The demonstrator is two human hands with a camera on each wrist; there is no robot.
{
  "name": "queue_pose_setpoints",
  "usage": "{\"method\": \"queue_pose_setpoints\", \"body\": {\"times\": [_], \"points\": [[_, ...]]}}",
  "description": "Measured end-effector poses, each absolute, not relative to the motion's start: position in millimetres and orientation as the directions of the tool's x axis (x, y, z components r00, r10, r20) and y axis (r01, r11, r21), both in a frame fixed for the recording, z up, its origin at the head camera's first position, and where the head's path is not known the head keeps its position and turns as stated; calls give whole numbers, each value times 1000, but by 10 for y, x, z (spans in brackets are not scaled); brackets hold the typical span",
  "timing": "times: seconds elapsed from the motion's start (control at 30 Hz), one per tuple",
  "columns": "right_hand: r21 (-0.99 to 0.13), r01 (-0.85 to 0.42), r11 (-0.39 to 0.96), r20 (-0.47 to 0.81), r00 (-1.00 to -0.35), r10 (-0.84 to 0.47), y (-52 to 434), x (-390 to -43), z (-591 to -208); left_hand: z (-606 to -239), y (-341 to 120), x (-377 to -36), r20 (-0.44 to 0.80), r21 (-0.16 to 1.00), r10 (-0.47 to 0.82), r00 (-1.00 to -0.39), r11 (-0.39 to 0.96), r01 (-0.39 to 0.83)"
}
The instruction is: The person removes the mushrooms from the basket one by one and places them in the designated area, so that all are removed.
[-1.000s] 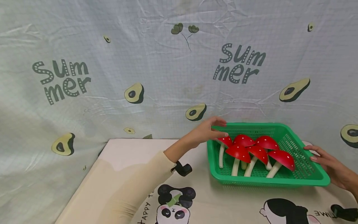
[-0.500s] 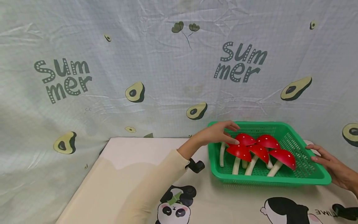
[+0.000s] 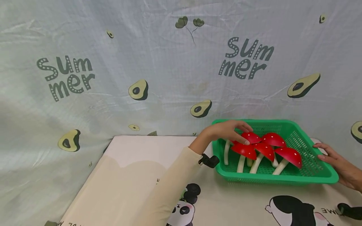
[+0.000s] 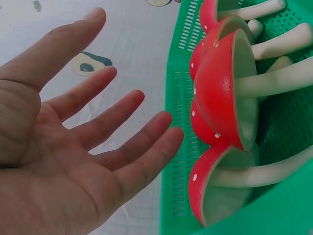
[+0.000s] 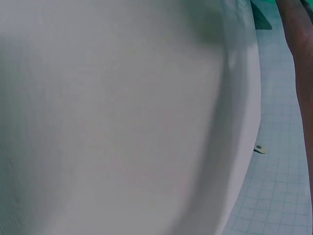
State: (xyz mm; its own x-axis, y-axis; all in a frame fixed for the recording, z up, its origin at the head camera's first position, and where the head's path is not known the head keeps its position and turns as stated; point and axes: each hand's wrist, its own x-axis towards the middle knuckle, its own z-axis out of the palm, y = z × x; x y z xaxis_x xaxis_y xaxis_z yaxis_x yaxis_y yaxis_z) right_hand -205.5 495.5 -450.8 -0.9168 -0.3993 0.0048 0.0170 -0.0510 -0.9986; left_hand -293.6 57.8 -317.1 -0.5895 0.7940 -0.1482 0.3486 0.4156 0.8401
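Note:
Several toy mushrooms with red, white-dotted caps and pale stems lie in a green plastic basket at the right of the head view. My left hand hovers over the basket's left end, close to the caps, and hides part of the leftmost one. In the left wrist view its fingers are spread and nothing is between them. My right hand grips the basket's right rim; in the right wrist view only a sliver of that hand shows at the edge.
The basket stands on a pale table printed with panda and girl figures. Close behind it hangs a light curtain with avocado prints. A black strap sits by the left cuff.
My left hand has moved right, from the basket's left rim to over the mushroom caps. The right hand stays at the right rim, and the basket holds its place.

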Motion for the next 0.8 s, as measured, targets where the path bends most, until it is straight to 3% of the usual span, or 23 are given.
{"method": "queue_pose_setpoints", "body": {"times": [0.37,0.8], "points": [[-994,74,-82,-38,-926,-375,4967,-2021,-4477,-3186,649,-2998,-224,800,773,-594,493,340],[-996,34,-80,4,-900,-435,4943,-2024,-4456,-3205,660,-3119,-283,799,769,-574,520,302]]}}
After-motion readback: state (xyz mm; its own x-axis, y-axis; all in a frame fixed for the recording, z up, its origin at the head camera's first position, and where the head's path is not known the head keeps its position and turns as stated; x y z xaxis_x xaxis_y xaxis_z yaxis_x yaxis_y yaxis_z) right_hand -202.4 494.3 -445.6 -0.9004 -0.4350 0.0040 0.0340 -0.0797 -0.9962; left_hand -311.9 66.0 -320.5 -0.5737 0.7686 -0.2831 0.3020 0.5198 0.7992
